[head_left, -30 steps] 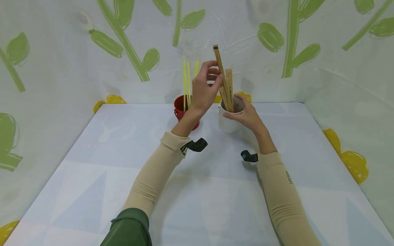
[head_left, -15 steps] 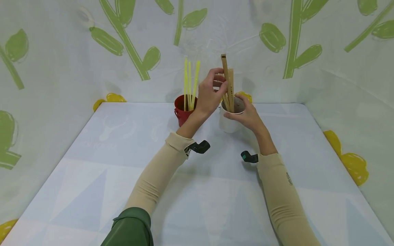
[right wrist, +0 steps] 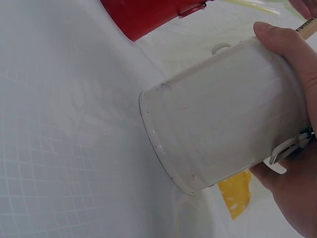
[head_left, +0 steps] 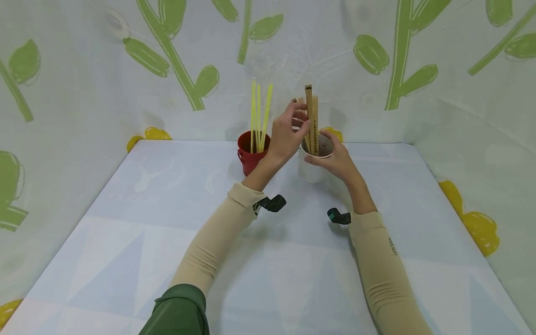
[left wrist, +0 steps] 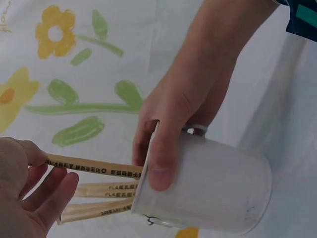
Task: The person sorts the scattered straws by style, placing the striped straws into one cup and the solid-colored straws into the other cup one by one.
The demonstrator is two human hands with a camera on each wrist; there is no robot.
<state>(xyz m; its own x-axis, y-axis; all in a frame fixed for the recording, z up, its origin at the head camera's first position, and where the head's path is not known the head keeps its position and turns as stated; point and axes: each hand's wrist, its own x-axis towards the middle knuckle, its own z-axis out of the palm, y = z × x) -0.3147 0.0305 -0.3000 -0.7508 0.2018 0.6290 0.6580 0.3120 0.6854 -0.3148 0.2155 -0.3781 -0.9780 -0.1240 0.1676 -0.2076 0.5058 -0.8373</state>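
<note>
My left hand (head_left: 284,137) pinches a brown paper-wrapped straw (left wrist: 94,165) with printed lettering, its lower end inside a white bucket (head_left: 309,170). Several more wrapped straws (left wrist: 101,206) lean in that bucket beside it. My right hand (head_left: 337,157) grips the bucket by its rim, the thumb on the outer wall in the left wrist view. In the right wrist view the white bucket (right wrist: 218,114) fills the middle, and its base appears to rest on the tabletop. Part of the left hand's fingers is hidden behind the held straw in the head view.
A red bucket (head_left: 247,161) with several thin yellow sticks (head_left: 266,111) stands just left of the white one, partly behind my left forearm. Both are near the far edge of the pale blue-and-white table (head_left: 167,186). A leaf-patterned curtain (head_left: 318,46) hangs behind.
The left hand has come down and slightly right, lowering the wrapped straw deeper into the white bucket and bringing it more upright. The right hand keeps its grip on the rim.
</note>
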